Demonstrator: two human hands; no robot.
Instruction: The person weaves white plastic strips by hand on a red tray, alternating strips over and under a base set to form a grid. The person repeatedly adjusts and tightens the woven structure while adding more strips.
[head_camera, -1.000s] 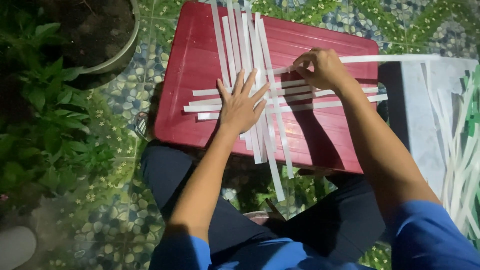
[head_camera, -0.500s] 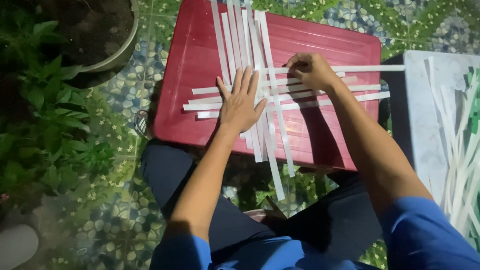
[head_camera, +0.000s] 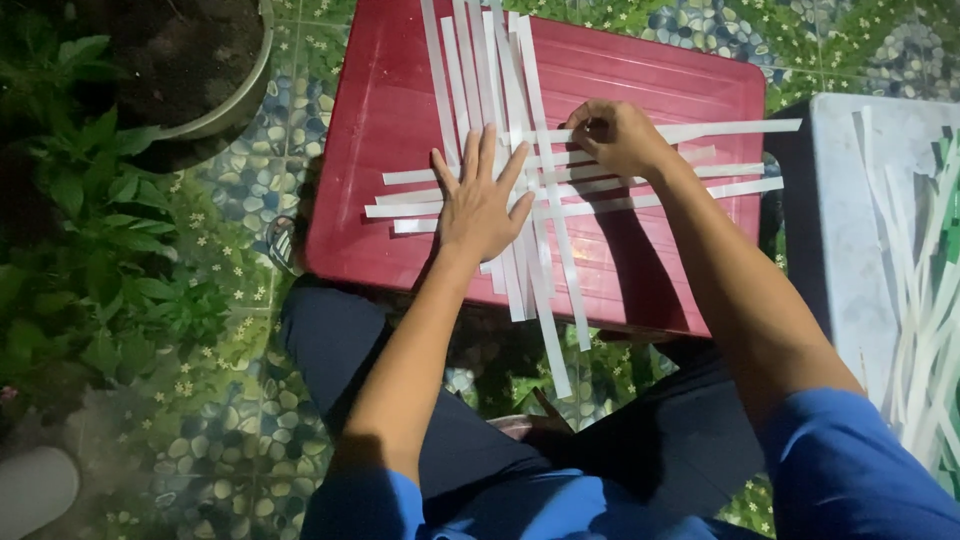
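Left hand (head_camera: 483, 200) flat on white strips (head_camera: 540, 180), right hand (head_camera: 618, 135) pinching one, fingertips hidden.

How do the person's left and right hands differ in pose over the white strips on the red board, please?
The left hand lies flat with fingers spread, palm down on the crossing white strips; the right hand is curled, fingertips pinching at one horizontal strip. The left hand sits nearer the middle of the red board; the right hand is farther up and to the right. Both are bare and touch the strips.
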